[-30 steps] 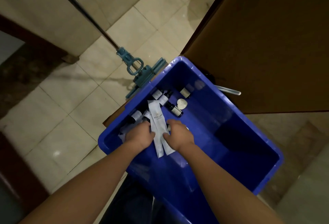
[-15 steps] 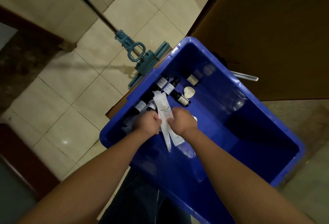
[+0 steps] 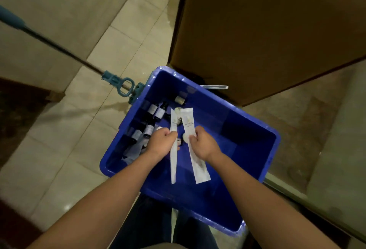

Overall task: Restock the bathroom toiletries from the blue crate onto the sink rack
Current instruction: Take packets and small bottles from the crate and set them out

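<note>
The blue crate (image 3: 255, 149) stands below me on the floor. My left hand (image 3: 161, 142) grips a long white sachet (image 3: 173, 161) at its middle, held above the crate. Beside it, my right hand (image 3: 204, 143) grips a second, wider white sachet (image 3: 199, 166) the same way. The two packets are apart and lie nearly parallel. Several small dark bottles with white labels (image 3: 156, 112) lie in the crate's far left corner, with more white packets (image 3: 133, 149) under my left wrist. The sink rack is out of view.
A mop with a blue head clamp (image 3: 122, 86) and a long handle leans across the tiled floor at the left. A brown wooden door (image 3: 267, 30) rises just behind the crate. A white object (image 3: 214, 87) pokes out at the crate's far rim.
My hands have lifted the two white sachets out of the pile and drawn them apart, one in each hand. The camera has shifted, so the crate sits lower in view.
</note>
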Demonstrator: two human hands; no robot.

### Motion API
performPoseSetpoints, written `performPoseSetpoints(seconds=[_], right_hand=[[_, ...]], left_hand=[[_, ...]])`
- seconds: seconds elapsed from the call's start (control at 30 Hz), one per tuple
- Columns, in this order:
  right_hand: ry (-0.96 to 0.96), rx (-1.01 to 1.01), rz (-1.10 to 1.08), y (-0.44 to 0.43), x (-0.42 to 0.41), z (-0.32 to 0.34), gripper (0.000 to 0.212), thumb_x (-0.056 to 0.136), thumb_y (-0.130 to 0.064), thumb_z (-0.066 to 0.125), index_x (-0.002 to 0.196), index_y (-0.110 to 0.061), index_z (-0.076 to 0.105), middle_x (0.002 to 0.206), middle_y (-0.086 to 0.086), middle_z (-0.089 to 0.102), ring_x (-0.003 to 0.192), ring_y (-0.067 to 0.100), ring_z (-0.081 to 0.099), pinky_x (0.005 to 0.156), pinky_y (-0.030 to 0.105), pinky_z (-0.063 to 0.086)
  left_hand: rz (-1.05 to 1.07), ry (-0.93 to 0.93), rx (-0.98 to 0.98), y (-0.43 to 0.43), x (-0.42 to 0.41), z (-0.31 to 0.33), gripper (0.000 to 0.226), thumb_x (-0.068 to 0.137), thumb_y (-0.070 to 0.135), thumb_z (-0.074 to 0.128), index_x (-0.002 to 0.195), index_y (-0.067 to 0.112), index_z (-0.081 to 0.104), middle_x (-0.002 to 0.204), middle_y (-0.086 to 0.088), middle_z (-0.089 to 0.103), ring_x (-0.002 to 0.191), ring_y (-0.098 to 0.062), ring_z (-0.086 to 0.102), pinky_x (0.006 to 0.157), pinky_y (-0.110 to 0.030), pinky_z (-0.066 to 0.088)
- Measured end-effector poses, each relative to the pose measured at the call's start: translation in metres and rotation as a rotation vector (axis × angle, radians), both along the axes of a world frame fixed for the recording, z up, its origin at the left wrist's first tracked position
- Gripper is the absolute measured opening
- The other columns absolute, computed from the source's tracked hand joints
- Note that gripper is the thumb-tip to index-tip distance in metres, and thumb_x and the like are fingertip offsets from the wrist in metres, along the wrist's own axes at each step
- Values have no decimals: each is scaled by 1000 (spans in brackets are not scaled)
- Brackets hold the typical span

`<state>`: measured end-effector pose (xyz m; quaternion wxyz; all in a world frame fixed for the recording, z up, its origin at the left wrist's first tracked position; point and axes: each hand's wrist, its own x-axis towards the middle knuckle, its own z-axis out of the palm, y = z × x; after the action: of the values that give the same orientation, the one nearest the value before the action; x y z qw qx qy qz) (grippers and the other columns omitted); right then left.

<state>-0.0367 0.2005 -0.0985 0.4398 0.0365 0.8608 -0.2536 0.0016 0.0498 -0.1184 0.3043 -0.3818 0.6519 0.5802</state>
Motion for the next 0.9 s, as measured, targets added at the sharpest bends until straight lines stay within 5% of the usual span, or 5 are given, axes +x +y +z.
performPoseSetpoints(seconds=[0.2,0.5,0.9], right_hand=[[11,19,-157,44,11,49,19,93,-19,51,110,-13,51,106,7,62,94,26,59,78,38,50],[79,45,-403,104,55,107,24,92,-15,47,116,-14,49,108,5,63,95,26,60,80,41,52],[190,139,-691,189,184,160,36,90,-11,48,124,-15,60,122,10,64,109,31,60,87,33,47]], left_hand=[[-130,55,-16,32,-8,34,16,86,13,53,80,16,38,75,-15,70,59,-26,71,66,-41,56],[-424,150,-72,79,-6,80,12,94,15,45,106,18,45,84,-10,68,64,-23,68,57,-34,54],[-900,400,-168,176,54,132,8,94,16,40,93,18,48,85,-9,56,74,-25,53,64,-36,42]])
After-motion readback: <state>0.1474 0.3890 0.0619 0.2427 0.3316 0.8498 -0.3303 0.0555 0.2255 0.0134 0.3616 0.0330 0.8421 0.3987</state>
